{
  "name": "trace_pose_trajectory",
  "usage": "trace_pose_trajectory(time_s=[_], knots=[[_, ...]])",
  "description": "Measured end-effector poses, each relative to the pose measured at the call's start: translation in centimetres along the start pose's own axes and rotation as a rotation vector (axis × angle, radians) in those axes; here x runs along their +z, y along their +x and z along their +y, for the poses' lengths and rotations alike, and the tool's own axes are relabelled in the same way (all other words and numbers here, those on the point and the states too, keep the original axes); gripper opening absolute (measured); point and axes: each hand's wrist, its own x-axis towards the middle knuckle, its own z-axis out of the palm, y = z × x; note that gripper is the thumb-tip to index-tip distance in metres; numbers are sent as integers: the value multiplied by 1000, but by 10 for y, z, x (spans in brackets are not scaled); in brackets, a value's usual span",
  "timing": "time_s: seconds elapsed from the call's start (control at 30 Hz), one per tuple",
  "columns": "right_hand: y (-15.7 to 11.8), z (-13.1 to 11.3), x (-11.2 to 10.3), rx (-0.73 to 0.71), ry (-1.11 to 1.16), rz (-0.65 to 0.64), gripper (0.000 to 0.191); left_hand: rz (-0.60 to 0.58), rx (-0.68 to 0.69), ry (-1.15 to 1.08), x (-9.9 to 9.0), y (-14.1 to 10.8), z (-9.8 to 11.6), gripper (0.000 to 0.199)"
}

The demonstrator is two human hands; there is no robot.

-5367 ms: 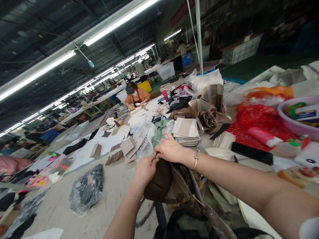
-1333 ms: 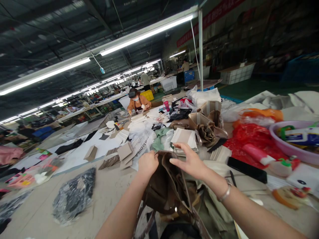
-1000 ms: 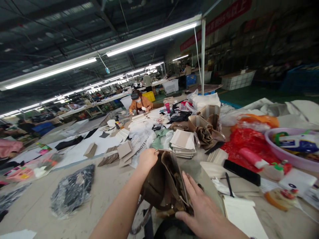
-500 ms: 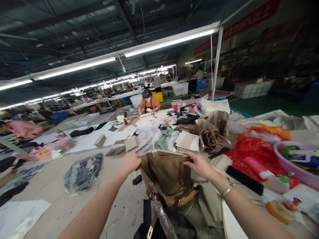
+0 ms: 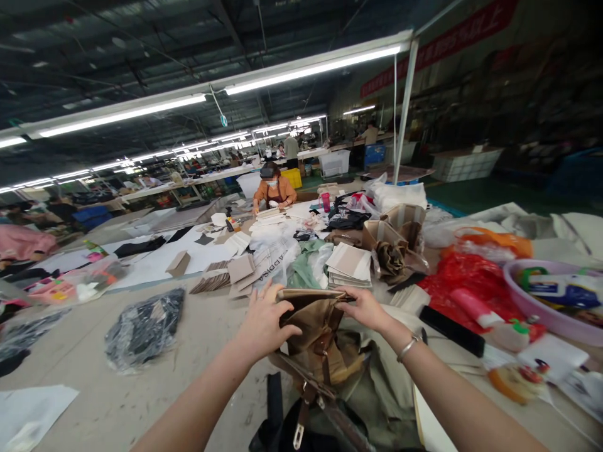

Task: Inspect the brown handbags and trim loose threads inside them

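A brown, soft-sided bag [image 5: 325, 317] stands with its mouth facing the wearer at the near edge of a grey bench [image 5: 94, 402]. The right hand [image 5: 362, 309] pinches the right corner of its far rim between thumb and fingers; the left hand [image 5: 271, 319] spreads at the left corner, thumb well apart, though whether its fingers touch the rim is hard to tell. A brown strap with a metal fitting [image 5: 301, 420] hangs on the near side. Beyond lies a stack of beige-and-white rectangular panels [image 5: 348, 260]; a black, flat phone [image 5: 451, 331] rests to the right. Handling the limp rim well likely calls for a light, matched pinch at both corners, an even pull outward and the strap clear of the opening, lest the sides crumple.
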Motion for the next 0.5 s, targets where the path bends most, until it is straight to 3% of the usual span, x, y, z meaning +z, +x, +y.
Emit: trace_pose_trajectory(time_s=[0.1,0.2,0.37,0.5], knots=[[1,-5,-6,-5,71,-59,43,-22,21,12,8,14,2,34],[4,-7,-7,-7,102,-97,33,-30,96,31,8,26,-4,23],[12,-2,-2,-68,21,-47,29,-97,173,-18,9,39,-16,28],[14,-1,3,-137,-98,-14,29,-49,135,-8,18,43,-24,30]])
